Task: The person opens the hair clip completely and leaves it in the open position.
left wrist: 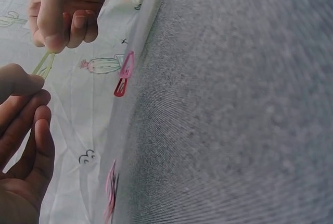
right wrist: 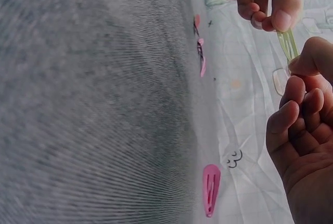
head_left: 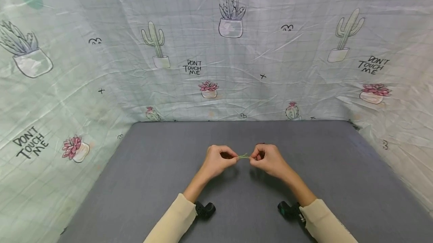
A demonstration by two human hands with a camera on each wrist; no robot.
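Note:
Both hands are raised over the table, fingertips facing each other, holding a thin light-green snap hair clip (head_left: 243, 156) between them. My left hand (head_left: 218, 160) pinches one end with thumb and fingertips. The opposite end is pinched by my right hand (head_left: 269, 161). Close up in the right wrist view, the green clip (right wrist: 289, 46) shows its slim, split frame, its ends covered by the fingers. Beyond the hands lie more snap clips: a pink clip (right wrist: 211, 171), and in the left wrist view a red clip (left wrist: 121, 94) against another pink one (left wrist: 130, 58).
The grey table (head_left: 162, 183) stretches around both arms. Behind and at the sides hangs a pale curtain (head_left: 189, 21) printed with cacti. A dark wrist camera (head_left: 205, 210) is on the left wrist, another camera (head_left: 286, 210) on the right.

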